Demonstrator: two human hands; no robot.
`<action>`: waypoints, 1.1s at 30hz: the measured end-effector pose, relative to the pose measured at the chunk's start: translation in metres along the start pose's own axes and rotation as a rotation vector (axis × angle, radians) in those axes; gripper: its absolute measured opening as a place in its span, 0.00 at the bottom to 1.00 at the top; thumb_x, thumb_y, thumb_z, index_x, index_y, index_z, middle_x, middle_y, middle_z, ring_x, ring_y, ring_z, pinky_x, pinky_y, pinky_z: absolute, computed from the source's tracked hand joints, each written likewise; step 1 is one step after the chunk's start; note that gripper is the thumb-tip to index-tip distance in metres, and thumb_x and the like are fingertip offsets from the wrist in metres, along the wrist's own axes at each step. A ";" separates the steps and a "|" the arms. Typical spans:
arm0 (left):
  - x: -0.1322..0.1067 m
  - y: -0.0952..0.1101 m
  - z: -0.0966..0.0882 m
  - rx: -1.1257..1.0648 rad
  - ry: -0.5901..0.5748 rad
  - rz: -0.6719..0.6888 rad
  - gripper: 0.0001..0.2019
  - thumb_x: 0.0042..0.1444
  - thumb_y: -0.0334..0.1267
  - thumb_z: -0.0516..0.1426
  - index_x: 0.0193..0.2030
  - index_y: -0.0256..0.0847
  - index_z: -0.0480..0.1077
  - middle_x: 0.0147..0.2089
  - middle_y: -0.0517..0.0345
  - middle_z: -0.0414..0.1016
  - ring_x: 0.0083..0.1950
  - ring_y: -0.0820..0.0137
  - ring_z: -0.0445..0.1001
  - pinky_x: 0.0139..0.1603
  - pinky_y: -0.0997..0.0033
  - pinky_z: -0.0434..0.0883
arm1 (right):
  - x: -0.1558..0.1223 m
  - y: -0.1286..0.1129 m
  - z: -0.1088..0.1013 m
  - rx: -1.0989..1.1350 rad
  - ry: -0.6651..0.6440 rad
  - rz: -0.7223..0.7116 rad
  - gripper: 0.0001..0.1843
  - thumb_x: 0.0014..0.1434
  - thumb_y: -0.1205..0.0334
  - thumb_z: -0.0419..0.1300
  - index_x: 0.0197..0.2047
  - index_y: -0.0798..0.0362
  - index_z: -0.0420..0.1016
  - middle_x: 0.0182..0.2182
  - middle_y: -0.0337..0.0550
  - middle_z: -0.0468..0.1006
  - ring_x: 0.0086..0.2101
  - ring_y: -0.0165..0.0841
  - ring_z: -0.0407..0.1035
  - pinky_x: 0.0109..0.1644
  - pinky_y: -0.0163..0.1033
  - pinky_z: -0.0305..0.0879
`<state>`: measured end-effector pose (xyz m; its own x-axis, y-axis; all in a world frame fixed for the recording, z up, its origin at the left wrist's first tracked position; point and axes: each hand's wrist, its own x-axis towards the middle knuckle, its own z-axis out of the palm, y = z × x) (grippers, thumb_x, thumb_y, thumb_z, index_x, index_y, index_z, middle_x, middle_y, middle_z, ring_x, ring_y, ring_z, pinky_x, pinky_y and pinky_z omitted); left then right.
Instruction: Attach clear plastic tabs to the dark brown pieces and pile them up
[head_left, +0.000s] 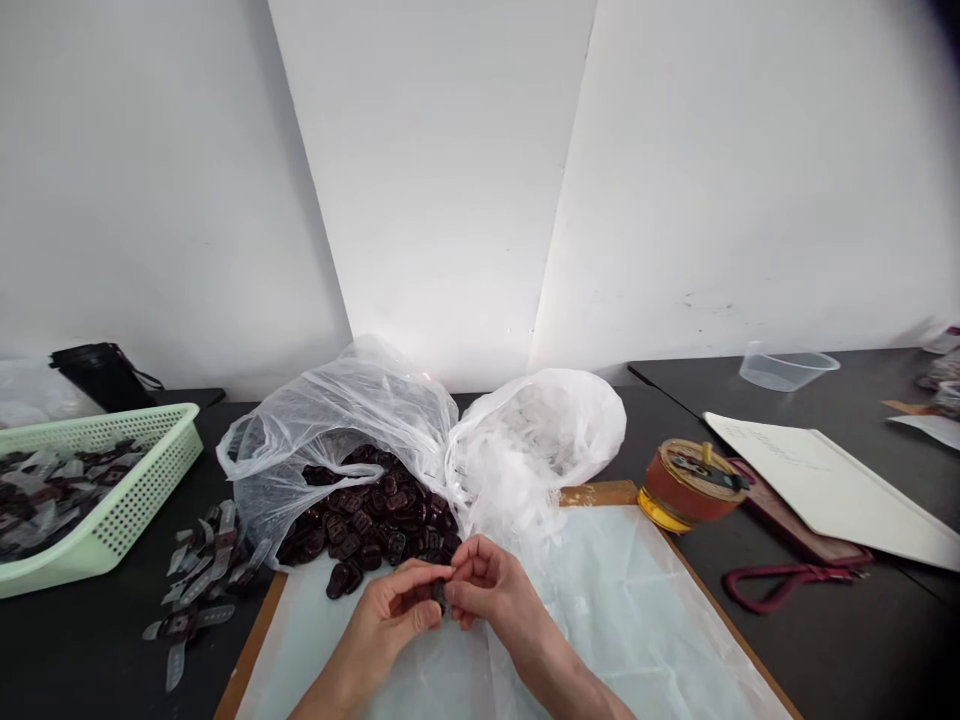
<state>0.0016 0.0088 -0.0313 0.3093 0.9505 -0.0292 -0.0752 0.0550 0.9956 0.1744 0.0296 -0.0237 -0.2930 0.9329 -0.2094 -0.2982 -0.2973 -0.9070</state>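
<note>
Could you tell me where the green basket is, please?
In the head view, the pale green basket sits at the left of the table, beside the loose strips and the plastic bag.

The dark table (817, 650) carries a wooden board (596, 493) with a pale sheet (637, 620) on it. Just behind the board sits a plastic bag (352, 400), and many dark pieces (367, 520) are inside it. Left of the board lie a green basket (142, 500) and loose strips (202, 570). Right of the board lie a round reel (694, 485), a white folder (825, 480), a red cord (780, 585) and a clear cup (787, 368).
</note>
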 end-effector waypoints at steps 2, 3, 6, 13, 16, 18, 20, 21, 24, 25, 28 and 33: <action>0.000 0.000 0.001 0.045 0.015 0.026 0.14 0.53 0.39 0.65 0.48 0.50 0.80 0.45 0.54 0.77 0.44 0.63 0.72 0.44 0.68 0.69 | -0.001 0.000 0.001 -0.002 0.009 -0.004 0.16 0.40 0.65 0.70 0.32 0.54 0.69 0.18 0.30 0.74 0.18 0.26 0.68 0.20 0.30 0.63; 0.001 0.000 0.002 0.064 0.027 0.037 0.14 0.52 0.38 0.65 0.47 0.49 0.81 0.45 0.53 0.77 0.44 0.62 0.71 0.44 0.68 0.69 | -0.001 0.000 0.001 -0.003 0.015 -0.014 0.16 0.40 0.66 0.70 0.33 0.54 0.69 0.18 0.30 0.74 0.17 0.26 0.67 0.20 0.30 0.63; 0.002 0.001 0.004 0.089 0.059 0.046 0.13 0.52 0.37 0.65 0.45 0.49 0.81 0.43 0.53 0.76 0.41 0.64 0.71 0.44 0.68 0.69 | 0.000 0.001 0.003 -0.001 0.043 -0.064 0.18 0.40 0.66 0.70 0.33 0.54 0.68 0.17 0.28 0.73 0.16 0.25 0.65 0.19 0.30 0.62; 0.003 -0.002 0.003 0.057 0.088 0.037 0.13 0.51 0.37 0.66 0.45 0.49 0.81 0.42 0.53 0.75 0.40 0.64 0.71 0.42 0.69 0.69 | -0.002 0.002 0.008 -0.038 0.079 -0.172 0.17 0.43 0.69 0.68 0.36 0.54 0.68 0.18 0.29 0.73 0.17 0.24 0.63 0.21 0.30 0.62; 0.003 -0.002 0.004 0.042 0.098 0.048 0.13 0.51 0.38 0.66 0.45 0.49 0.81 0.42 0.53 0.74 0.40 0.65 0.71 0.41 0.68 0.70 | -0.003 0.004 0.008 -0.063 0.095 -0.204 0.16 0.45 0.71 0.67 0.37 0.53 0.68 0.19 0.29 0.73 0.18 0.24 0.64 0.22 0.30 0.62; 0.004 -0.003 0.005 0.032 0.106 0.052 0.13 0.50 0.38 0.67 0.45 0.49 0.81 0.42 0.53 0.73 0.39 0.65 0.70 0.41 0.68 0.70 | -0.004 0.006 0.008 -0.083 0.102 -0.227 0.16 0.46 0.71 0.67 0.38 0.53 0.68 0.20 0.30 0.73 0.19 0.24 0.64 0.23 0.30 0.61; 0.004 -0.005 0.006 0.023 0.116 0.047 0.14 0.49 0.38 0.67 0.44 0.49 0.82 0.41 0.54 0.72 0.39 0.65 0.70 0.40 0.68 0.71 | -0.004 0.008 0.008 -0.092 0.099 -0.244 0.15 0.48 0.71 0.66 0.38 0.53 0.68 0.21 0.31 0.74 0.20 0.25 0.65 0.24 0.31 0.62; 0.004 -0.006 0.006 0.017 0.119 0.042 0.14 0.49 0.38 0.68 0.44 0.49 0.82 0.41 0.54 0.72 0.39 0.65 0.70 0.40 0.67 0.71 | -0.005 0.009 0.008 -0.090 0.094 -0.246 0.14 0.48 0.70 0.66 0.38 0.53 0.68 0.22 0.31 0.74 0.20 0.25 0.65 0.25 0.31 0.62; 0.003 -0.008 0.004 0.001 0.132 0.033 0.15 0.47 0.41 0.68 0.44 0.49 0.82 0.42 0.54 0.70 0.39 0.65 0.70 0.40 0.66 0.72 | -0.005 0.009 0.008 -0.073 0.072 -0.237 0.13 0.49 0.69 0.67 0.36 0.53 0.68 0.22 0.32 0.73 0.22 0.26 0.65 0.26 0.31 0.63; 0.002 -0.007 0.004 0.004 0.131 0.032 0.15 0.47 0.41 0.69 0.44 0.49 0.82 0.42 0.54 0.70 0.39 0.65 0.70 0.41 0.65 0.72 | -0.005 0.009 0.008 -0.072 0.068 -0.235 0.13 0.48 0.68 0.67 0.36 0.53 0.68 0.22 0.32 0.73 0.22 0.26 0.65 0.26 0.31 0.63; 0.000 -0.002 0.003 -0.004 0.082 -0.004 0.15 0.51 0.45 0.66 0.47 0.49 0.81 0.41 0.54 0.70 0.42 0.62 0.71 0.45 0.62 0.73 | -0.005 0.006 0.008 -0.101 0.064 -0.234 0.14 0.48 0.66 0.68 0.35 0.53 0.68 0.23 0.33 0.72 0.22 0.26 0.65 0.26 0.32 0.62; -0.001 0.007 0.006 -0.079 0.051 -0.076 0.14 0.55 0.49 0.62 0.44 0.46 0.82 0.41 0.54 0.71 0.44 0.59 0.74 0.47 0.57 0.74 | -0.005 0.003 0.006 -0.201 0.052 -0.241 0.11 0.50 0.64 0.68 0.33 0.53 0.69 0.23 0.34 0.72 0.23 0.27 0.64 0.27 0.33 0.62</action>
<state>0.0063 0.0066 -0.0234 0.2688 0.9568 -0.1105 -0.1282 0.1492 0.9805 0.1695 0.0224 -0.0234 -0.1873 0.9823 0.0068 -0.1668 -0.0250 -0.9857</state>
